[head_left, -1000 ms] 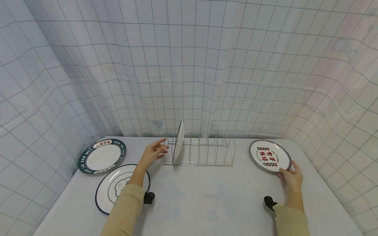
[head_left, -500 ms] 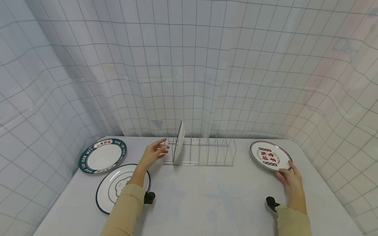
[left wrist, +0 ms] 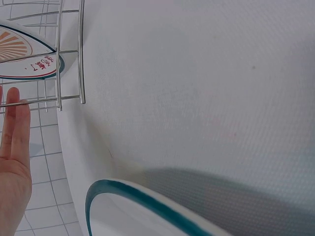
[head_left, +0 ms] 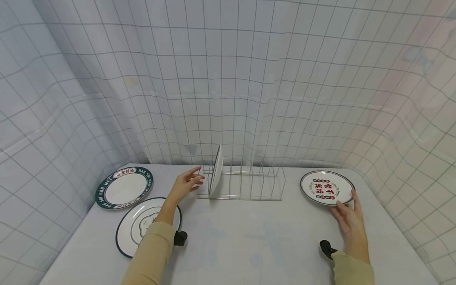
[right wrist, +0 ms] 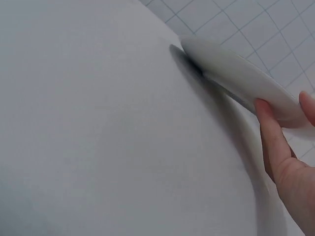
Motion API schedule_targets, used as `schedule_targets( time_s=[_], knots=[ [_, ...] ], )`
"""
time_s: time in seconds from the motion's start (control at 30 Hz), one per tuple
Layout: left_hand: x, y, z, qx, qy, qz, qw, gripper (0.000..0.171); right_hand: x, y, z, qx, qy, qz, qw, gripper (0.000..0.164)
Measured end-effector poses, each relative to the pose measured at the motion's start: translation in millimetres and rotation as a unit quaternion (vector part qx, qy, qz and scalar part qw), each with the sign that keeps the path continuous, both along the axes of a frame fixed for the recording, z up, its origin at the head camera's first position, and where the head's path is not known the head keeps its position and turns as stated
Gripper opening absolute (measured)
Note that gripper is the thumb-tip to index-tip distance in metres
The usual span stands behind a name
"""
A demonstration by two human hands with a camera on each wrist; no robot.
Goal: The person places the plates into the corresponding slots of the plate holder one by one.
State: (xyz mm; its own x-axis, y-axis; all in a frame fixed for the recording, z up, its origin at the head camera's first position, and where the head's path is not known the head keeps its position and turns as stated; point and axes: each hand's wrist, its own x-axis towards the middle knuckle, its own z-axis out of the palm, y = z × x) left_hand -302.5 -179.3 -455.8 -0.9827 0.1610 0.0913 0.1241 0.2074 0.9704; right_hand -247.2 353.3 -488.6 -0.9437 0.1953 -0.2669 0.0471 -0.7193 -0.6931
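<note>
My right hand (head_left: 350,219) holds a small white plate (head_left: 343,189) with red characters and a thin dark rim by its near right edge. In the right wrist view the underside of this plate (right wrist: 231,69) shows, tilted, with its far edge low by the table. Over on the left, my left hand (head_left: 183,186) is at the left end of a wire dish rack (head_left: 246,199). Its fingers (left wrist: 22,128) reach out nearly straight by the end wires in the left wrist view; firm contact cannot be made out. One plate (head_left: 216,174) stands upright in the rack's left part.
A white plate with a green lettered rim (head_left: 144,194) lies at the far left. Nearer, a dark-rimmed plate (head_left: 124,233) lies partly under my left forearm. A gridded white curtain (head_left: 235,79) hangs behind and beside the table (head_left: 256,245).
My right hand has raised the near edge of the small plate, which now looks flatter and reaches a little further right. The left hand stays at the rack.
</note>
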Motion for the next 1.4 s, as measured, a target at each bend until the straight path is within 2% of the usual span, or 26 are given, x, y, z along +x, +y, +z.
schedule_targets(
  time_s=[0.1, 0.23, 0.37, 0.47, 0.63, 0.8, 1.07, 1.3, 1.4],
  knots=[
    [0.0, -0.2, -0.2, 0.0, -0.004, 0.003, 1.0, 0.047, 0.7, -3.7, 5.9, 0.012, 0.032, -0.009, 0.999, 0.086],
    [-0.5, -0.2, -0.6, -0.003, -0.003, 0.006, 1.0, 0.048, -0.3, -10.8, 23.1, 0.035, 0.078, -0.024, 0.996, 0.083],
    [-0.5, 0.5, -0.1, -0.007, -0.005, 0.007, 0.9999, 0.047, -5.4, -20.0, 46.9, 0.033, 0.154, -0.034, 0.987, 0.083],
    [-0.7, 0.7, 0.4, -0.009, -0.004, 0.004, 0.9999, 0.048, -10.2, -29.9, 67.9, 0.057, 0.2, -0.036, 0.977, 0.082],
    [0.3, 0.8, 1.6, -0.006, -0.005, 0.002, 1.0, 0.048, -17.2, -56.2, 101.8, 0.101, 0.257, -0.016, 0.961, 0.079],
    [0.6, 0.2, 1.1, -0.005, -0.001, -0.001, 1.0, 0.048, -24.2, -95.0, 122.9, 0.134, 0.287, 0.035, 0.948, 0.079],
    [-0.1, -0.2, 1.3, -0.002, -0.002, -0.004, 1.0, 0.047, -33.7, -161.0, 133.2, 0.2, 0.28, 0.131, 0.93, 0.079],
    [-0.8, -0.8, 0.3, -0.001, -0.002, -0.006, 1.0, 0.048, -41.3, -208.5, 120.9, 0.257, 0.247, 0.178, 0.917, 0.079],
    [-0.4, -1.0, 0.0, -0.004, -0.002, -0.004, 1.0, 0.048, -43.8, -224.3, 115.0, 0.287, 0.241, 0.189, 0.908, 0.079]
  ],
)
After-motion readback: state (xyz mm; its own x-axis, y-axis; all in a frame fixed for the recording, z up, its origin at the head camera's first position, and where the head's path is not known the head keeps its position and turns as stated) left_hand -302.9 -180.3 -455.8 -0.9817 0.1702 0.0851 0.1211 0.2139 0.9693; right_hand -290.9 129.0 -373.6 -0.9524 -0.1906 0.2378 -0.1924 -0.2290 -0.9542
